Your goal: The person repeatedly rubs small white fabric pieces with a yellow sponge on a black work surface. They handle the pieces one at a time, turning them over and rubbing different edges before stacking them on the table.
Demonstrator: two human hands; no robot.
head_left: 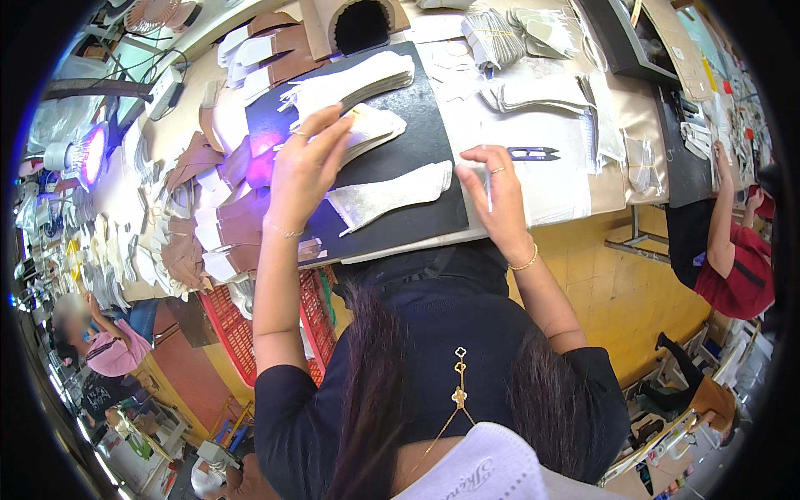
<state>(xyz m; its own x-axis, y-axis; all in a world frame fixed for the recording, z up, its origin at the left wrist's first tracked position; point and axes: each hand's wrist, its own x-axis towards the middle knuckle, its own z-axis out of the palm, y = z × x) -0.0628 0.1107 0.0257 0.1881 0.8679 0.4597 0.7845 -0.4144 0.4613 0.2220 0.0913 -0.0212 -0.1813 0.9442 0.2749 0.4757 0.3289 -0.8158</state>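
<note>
Over the left end of a middle stack of white shaped pieces (377, 132), my left hand (310, 158) has its fingers bent and slightly apart; I see nothing held, though its thumb side is hidden. My right hand (497, 190) hovers at the mat's right edge, thumb and fingers apart with nothing clearly between them. A single off-white piece (392, 196) with greyish smudges lies between my hands on the black mat (417, 223). Another fanned stack of white pieces (358, 82) rests farther back on the mat. Dark thread snips (533, 154) lie just right of my right hand.
Brown and white cut pieces (225, 221) cover the table's left side. Bundled pieces (493, 40) and a curved stack (537, 94) lie at the back right. A lit lamp (87, 157) stands far left. Red crates (237, 333) sit below the table edge. Other people work at both sides.
</note>
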